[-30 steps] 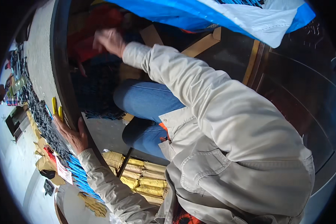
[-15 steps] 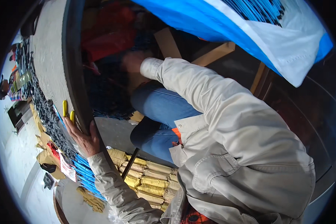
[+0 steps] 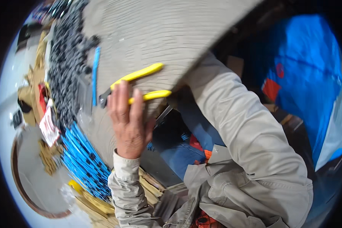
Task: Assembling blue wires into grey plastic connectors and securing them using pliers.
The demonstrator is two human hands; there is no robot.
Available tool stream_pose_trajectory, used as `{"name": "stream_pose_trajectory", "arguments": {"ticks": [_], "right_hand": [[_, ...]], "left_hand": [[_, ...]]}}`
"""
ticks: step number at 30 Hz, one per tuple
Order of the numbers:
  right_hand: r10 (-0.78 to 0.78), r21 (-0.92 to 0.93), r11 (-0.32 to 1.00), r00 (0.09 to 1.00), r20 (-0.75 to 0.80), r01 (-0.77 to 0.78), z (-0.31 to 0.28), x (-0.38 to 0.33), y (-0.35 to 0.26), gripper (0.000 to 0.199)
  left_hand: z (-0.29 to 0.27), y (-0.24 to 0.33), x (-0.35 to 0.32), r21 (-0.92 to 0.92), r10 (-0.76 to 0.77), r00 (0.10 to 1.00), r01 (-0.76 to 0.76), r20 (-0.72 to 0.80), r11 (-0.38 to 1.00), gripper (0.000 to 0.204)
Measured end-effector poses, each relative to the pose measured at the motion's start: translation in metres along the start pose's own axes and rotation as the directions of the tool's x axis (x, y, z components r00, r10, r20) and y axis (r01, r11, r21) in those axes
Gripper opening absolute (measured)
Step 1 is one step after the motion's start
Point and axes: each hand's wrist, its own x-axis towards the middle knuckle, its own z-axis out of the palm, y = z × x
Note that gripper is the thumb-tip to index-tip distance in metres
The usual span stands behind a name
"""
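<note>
My left hand lies palm down at the table's near edge, fingers stretched forward and slightly apart. Under its fingertips is a pair of pliers with yellow handles spread apart and a dark head. The hand touches the tool without closing round it. Beyond the pliers' head, a single thin blue cable piece rests on the grey-beige tabletop. My right sleeve reaches under the table edge, which hides the right hand and anything it may hold.
A heap of dark grey pieces runs along the table's left side. Near it lies a bundle of blue cables with black ends. Yellowish-brown packets are at the lower left. A large blue bag stands at the right.
The view has swung toward the tabletop, now showing the pliers more fully. My left hand has slid over them. The right hand, blurred below the table before, is now hidden.
</note>
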Motion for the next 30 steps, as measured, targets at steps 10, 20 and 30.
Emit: {"name": "stream_pose_trajectory", "arguments": {"ticks": [10, 20, 30], "right_hand": [[-0.291, 0.278, 0.954, 0.538, 0.791, 0.107, -0.044, 0.033, -0.008, 0.072], [-0.265, 0.259, 0.964, 0.217, 0.939, 0.057, -0.013, 0.047, -0.023, 0.066], [-0.106, 0.02, 0.976, 0.393, 0.914, 0.217, -0.032, 0.052, -0.021, 0.078]], "left_hand": [[-0.002, 0.001, 0.004, -0.036, -0.074, 0.997, 0.074, -0.01, 0.997, 0.051], [-0.005, -0.002, -0.003, 0.066, -0.053, 0.998, 0.055, -0.041, 0.996, 0.044], [0.002, -0.007, -0.003, 0.059, -0.036, 0.996, 0.041, -0.087, 0.997, 0.046]]}}
